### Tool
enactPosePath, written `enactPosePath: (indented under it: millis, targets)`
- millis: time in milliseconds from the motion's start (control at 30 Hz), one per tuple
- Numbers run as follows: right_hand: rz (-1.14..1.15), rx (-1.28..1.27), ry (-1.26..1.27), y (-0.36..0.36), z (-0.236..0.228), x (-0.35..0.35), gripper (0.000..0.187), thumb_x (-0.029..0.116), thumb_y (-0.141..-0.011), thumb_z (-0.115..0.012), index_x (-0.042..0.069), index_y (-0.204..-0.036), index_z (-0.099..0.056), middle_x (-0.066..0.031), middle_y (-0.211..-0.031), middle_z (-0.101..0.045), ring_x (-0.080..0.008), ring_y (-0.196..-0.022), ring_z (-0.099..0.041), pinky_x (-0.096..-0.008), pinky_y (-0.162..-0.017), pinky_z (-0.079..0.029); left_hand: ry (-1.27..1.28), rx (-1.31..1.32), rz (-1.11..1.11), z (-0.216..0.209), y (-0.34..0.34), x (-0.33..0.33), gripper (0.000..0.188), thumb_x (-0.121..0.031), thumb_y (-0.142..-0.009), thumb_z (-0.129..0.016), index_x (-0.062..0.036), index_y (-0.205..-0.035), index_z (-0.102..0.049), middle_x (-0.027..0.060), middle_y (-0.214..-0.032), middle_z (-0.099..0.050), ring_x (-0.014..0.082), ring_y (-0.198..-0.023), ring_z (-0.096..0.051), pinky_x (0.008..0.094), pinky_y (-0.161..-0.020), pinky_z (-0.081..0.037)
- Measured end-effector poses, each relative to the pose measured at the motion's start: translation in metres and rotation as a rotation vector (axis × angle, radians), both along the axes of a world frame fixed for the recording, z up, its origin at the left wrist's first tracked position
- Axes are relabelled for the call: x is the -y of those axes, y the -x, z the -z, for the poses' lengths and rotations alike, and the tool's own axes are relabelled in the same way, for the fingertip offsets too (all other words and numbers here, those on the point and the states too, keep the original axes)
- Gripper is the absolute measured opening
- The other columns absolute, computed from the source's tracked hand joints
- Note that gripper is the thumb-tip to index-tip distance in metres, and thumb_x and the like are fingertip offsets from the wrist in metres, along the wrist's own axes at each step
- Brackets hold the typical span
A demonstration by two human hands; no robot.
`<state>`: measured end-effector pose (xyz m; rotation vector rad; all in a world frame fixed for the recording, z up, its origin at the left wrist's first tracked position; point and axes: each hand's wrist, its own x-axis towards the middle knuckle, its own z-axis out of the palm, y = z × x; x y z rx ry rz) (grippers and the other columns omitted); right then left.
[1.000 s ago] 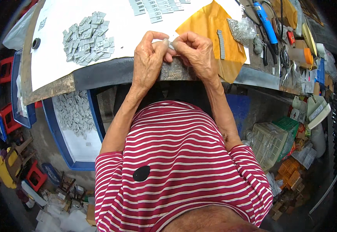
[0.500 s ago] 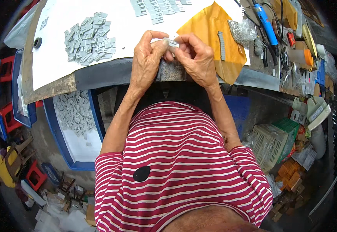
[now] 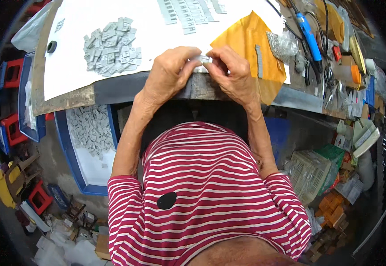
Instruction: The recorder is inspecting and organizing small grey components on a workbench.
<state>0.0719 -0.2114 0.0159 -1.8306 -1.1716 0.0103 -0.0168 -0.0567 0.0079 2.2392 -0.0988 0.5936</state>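
Note:
Over the front edge of the table, my left hand (image 3: 171, 71) and my right hand (image 3: 233, 73) meet fingertip to fingertip. Between them they pinch a small grey plastic piece (image 3: 205, 59), mostly covered by my fingers. To the left of my hands lies a loose heap of similar grey pieces (image 3: 112, 48) on a white sheet (image 3: 71, 66). Beyond my hands, more grey pieces (image 3: 185, 15) are laid out in rows. A yellow-orange paper sheet (image 3: 241, 40) sits by my right hand, and a narrow grey strip (image 3: 259, 61) rests on it.
A blue tool with a cable (image 3: 308, 35) and a bag of small metal parts (image 3: 279, 46) are at the right. Below the table's left side stands a blue tray (image 3: 75, 170) with many grey pieces (image 3: 91, 128). A black ring (image 3: 51, 46) lies at the far left.
My hands still pinch the grey piece. My left wrist has turned and its elbow swung slightly outward. The whole view has shifted a little, so the table appears lower.

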Motion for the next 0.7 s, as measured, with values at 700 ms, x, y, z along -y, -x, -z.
enactPosePath:
  millis: [700]
  targets:
    - [0.100, -0.113, -0.060, 0.023, 0.023, -0.012, 0.019, -0.001, -0.074, -0.062, -0.003, -0.091, -0.055, -0.0080, -0.069, -0.048, -0.0153, -0.050, -0.045, -0.0273, -0.045, -0.037, 0.000, -0.088, -0.357, 0.002, -0.062, -0.127, 0.019, -0.011, -0.080, -0.062, 0.0022, -0.095, -0.062, 0.0093, -0.078, -0.065, 0.0134, -0.068, -0.059, 0.0247, -0.060, -0.047]
